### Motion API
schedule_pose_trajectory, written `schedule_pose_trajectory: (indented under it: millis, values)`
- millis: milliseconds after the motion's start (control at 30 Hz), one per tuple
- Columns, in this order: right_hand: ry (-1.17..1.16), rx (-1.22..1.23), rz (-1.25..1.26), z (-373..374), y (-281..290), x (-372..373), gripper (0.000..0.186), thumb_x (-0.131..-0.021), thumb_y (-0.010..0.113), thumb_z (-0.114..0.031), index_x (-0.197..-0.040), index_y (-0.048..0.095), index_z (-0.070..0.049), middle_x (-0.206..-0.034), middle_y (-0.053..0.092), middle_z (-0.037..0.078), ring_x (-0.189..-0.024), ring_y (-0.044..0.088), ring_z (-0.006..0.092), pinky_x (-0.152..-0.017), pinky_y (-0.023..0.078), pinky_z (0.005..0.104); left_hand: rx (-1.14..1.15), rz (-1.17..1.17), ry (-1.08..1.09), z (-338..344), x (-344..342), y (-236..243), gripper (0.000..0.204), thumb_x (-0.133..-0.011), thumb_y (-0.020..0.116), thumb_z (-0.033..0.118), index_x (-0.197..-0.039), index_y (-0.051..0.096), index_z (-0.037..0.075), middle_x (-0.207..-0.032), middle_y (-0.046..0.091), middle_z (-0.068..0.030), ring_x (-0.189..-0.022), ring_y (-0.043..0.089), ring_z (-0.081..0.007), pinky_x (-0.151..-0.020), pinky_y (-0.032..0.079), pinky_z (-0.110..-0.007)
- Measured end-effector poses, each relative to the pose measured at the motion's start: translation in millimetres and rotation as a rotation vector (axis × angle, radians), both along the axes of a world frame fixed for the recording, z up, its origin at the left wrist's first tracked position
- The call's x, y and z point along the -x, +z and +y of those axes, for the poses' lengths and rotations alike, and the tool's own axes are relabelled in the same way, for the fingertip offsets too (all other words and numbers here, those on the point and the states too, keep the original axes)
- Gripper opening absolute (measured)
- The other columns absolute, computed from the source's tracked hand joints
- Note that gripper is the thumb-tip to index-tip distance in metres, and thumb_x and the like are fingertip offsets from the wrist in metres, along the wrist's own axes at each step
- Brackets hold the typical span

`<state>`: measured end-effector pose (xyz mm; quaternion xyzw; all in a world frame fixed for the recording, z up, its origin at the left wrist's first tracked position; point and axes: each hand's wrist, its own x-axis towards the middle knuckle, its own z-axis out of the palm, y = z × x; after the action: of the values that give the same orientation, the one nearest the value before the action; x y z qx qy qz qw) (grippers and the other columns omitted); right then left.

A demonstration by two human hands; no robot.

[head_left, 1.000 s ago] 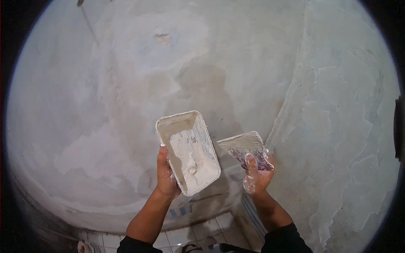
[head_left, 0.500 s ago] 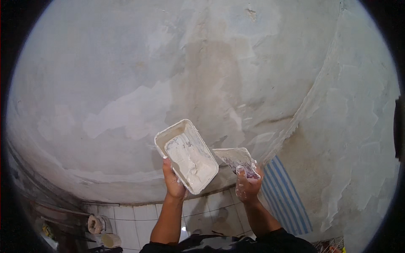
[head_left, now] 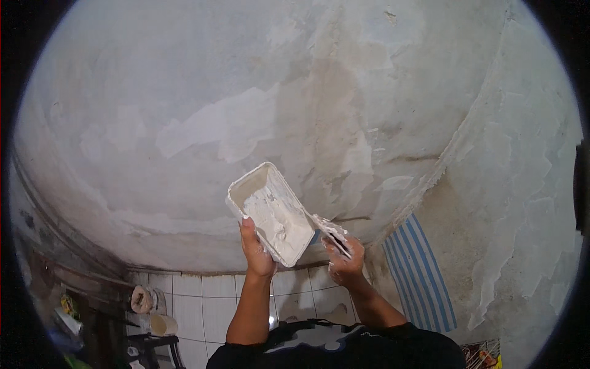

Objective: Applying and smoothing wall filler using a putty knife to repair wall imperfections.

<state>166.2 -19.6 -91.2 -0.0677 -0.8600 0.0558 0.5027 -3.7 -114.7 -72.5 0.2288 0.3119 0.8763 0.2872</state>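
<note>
My left hand [head_left: 257, 252] grips the left side of a cream rectangular tub [head_left: 243, 189], which is tilted and has white paste [head_left: 276, 224] smeared over its bottom and inner walls. My right hand [head_left: 345, 261] is closed on a flat scraper [head_left: 332, 230] caked with the same paste. The scraper is turned nearly edge-on, with its tip at the tub's right rim; whether it touches is hard to tell. Both hands are held out in front of the patchy grey wall [head_left: 203, 123], and white paste marks my fingers.
A second wall [head_left: 522, 215] meets the first at the right. Below are white floor tiles [head_left: 203, 313] and a blue-striped sheet [head_left: 418, 277]. At the lower left stand a round container [head_left: 141, 300], a cream cylindrical container [head_left: 163, 326] and a dark stool or frame [head_left: 144, 341].
The view has swung down, showing more floor and the striped sheet. The scraper has turned from face-up to nearly edge-on and moved left, against or very near the tub.
</note>
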Motion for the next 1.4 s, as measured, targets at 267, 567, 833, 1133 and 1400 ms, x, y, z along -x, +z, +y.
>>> schedule_pose_trajectory:
  millis: [267,567,833,1133,1400]
  values:
    - [0.023,0.342,-0.074,6,-3,12,0.032,-0.079,0.06,0.004,-0.11,0.063,0.005,-0.106,0.066,0.025,-0.094,0.064,0.045,-0.084,0.051,0.0462,-0.053,-0.076,-0.059,1,-4,16,0.07,-0.101,0.038,0.057,-0.147,0.038,0.003,-0.14,0.052,-0.0137,-0.126,0.054,-0.0269,-0.106,0.044,-0.041]
    - [-0.188,0.529,-0.019,30,-7,9,0.019,-0.09,0.063,-0.001,-0.108,0.064,0.004,-0.102,0.068,0.017,-0.087,0.07,0.0302,-0.08,0.056,0.0388,-0.056,-0.073,-0.093,-10,5,17,0.069,-0.102,0.035,0.058,-0.144,0.041,0.004,-0.139,0.053,-0.0118,-0.125,0.054,-0.0253,-0.106,0.044,-0.039]
    - [0.536,1.781,0.418,46,12,-18,0.046,-0.099,0.057,-0.02,-0.139,0.044,-0.001,-0.098,0.064,0.009,-0.068,0.064,0.0114,-0.059,0.054,0.0226,-0.026,-0.033,0.008,-8,8,-2,0.071,-0.1,0.036,0.059,-0.146,0.04,0.004,-0.14,0.052,-0.0118,-0.127,0.053,-0.0268,-0.107,0.043,-0.041]
    - [1.049,2.213,0.382,4,-32,18,0.034,-0.104,0.049,-0.027,-0.133,0.055,-0.008,-0.078,0.057,0.002,-0.053,0.05,0.005,-0.043,0.04,0.018,-0.171,0.014,-0.199,2,14,-30,0.072,-0.099,0.039,0.058,-0.145,0.039,0.002,-0.139,0.052,-0.0148,-0.124,0.056,-0.0291,-0.103,0.049,-0.043]
    - [1.208,2.024,0.399,8,-58,19,0.033,-0.101,0.056,-0.022,-0.127,0.058,-0.003,-0.091,0.066,0.005,-0.072,0.063,0.0105,-0.059,0.052,0.0241,-0.188,-0.036,-0.251,12,21,-55,0.075,-0.098,0.041,0.059,-0.146,0.037,0.002,-0.14,0.051,-0.0143,-0.126,0.054,-0.0291,-0.105,0.047,-0.044]
